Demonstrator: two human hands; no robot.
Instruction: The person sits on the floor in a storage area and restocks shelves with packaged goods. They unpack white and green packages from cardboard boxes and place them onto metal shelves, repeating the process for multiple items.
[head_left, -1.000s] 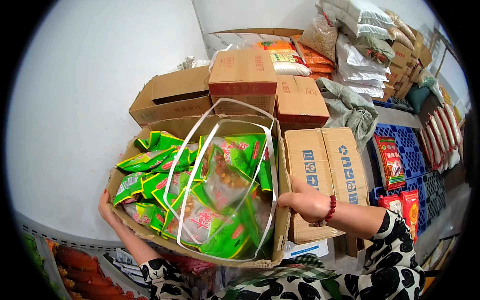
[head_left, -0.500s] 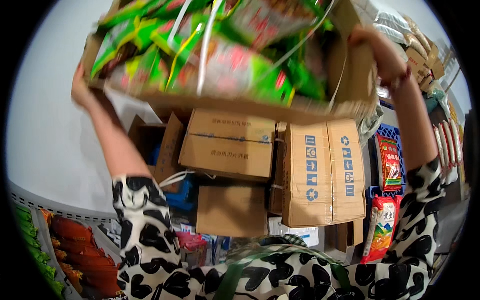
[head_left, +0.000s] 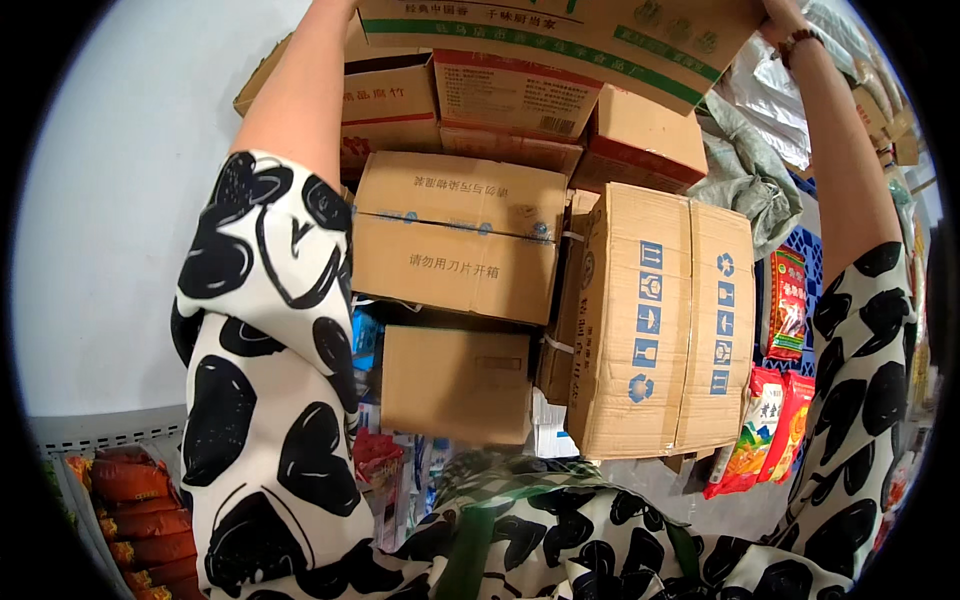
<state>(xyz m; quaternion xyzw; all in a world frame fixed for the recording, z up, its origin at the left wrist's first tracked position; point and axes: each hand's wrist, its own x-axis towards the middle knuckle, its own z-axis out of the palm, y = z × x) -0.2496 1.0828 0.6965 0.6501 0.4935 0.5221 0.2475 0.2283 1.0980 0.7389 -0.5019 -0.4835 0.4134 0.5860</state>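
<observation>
We have the green-striped carton (head_left: 565,42) up ahead beyond the middle brown box (head_left: 455,235), its long side crosswise, our right hand (head_left: 782,18) gripping its right end, our left hand out of view.

Your view comes off the left fisheye on your head, tipped down and forward, right way up and not mirrored. It's close enough that your patterned sleeves (head_left: 268,400) and checked apron (head_left: 500,478) crowd the lower part, while the top edge crops the raised carton (head_left: 560,35). Taped cartons (head_left: 655,320) sit near mid-frame, the pale wall (head_left: 120,220) takes the left, and everything bends toward that black rim.
</observation>
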